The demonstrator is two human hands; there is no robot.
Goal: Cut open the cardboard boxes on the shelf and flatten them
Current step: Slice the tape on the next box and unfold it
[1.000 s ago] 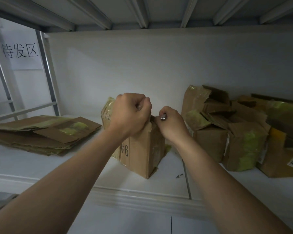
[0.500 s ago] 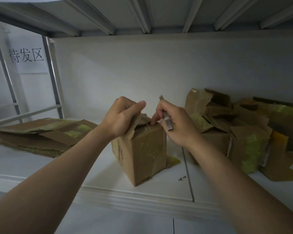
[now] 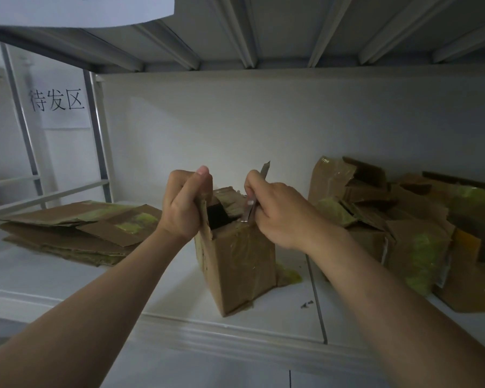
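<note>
White shelf (image 3: 67, 278), with our two hands working on one upright box (image 3: 244, 264) at its middle.
Our left hand (image 3: 184, 208) grips a raised top flap of the box; our right hand (image 3: 280, 217) is curled round a knife (image 3: 264, 170), whose lower end meets the taped top edge. Flattened cardboard (image 3: 76, 231) lies stacked to the left, well apart. Torn boxes (image 3: 403, 233) crowd the right, just beside our right wrist. Small dark bits (image 3: 305, 304) lie near the box. A sign (image 3: 56, 100) hangs behind the left frame.
</note>
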